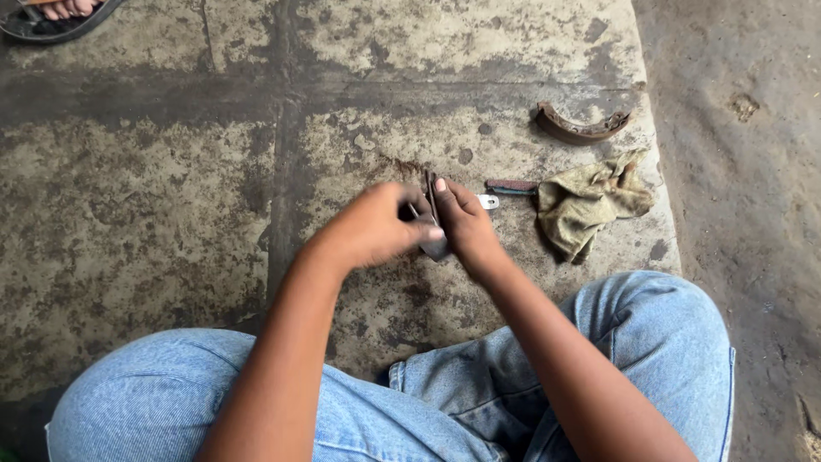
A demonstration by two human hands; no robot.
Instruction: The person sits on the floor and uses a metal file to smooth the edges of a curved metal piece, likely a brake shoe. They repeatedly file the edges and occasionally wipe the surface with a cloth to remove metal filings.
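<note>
blue denim knees (256, 402) fill the bottom of the view, the person sitting with legs folded over a stained concrete floor (154, 188) that runs to a dirt strip on the right. both forearms reach forward from the lap and meet over the middle of the slab. left hand (376, 227) is curled, thumb and fingertips pinching the near side of a small dark flat metal part (434, 224), which stands on edge between the two hands just above the floor. right hand (466, 224) grips the same part from the other side, fingers wrapped low and the forefinger raised along its top edge. to the right of the hands lies a crumpled yellowish rag (590, 201), and a tool with a reddish handle (511, 186) pokes out from beneath it towards the hands. beyond the rag, near the slab's edge, rests a curved rusty brake shoe (581, 127). another person's sandalled foot (56, 13) shows at the top left corner.
</note>
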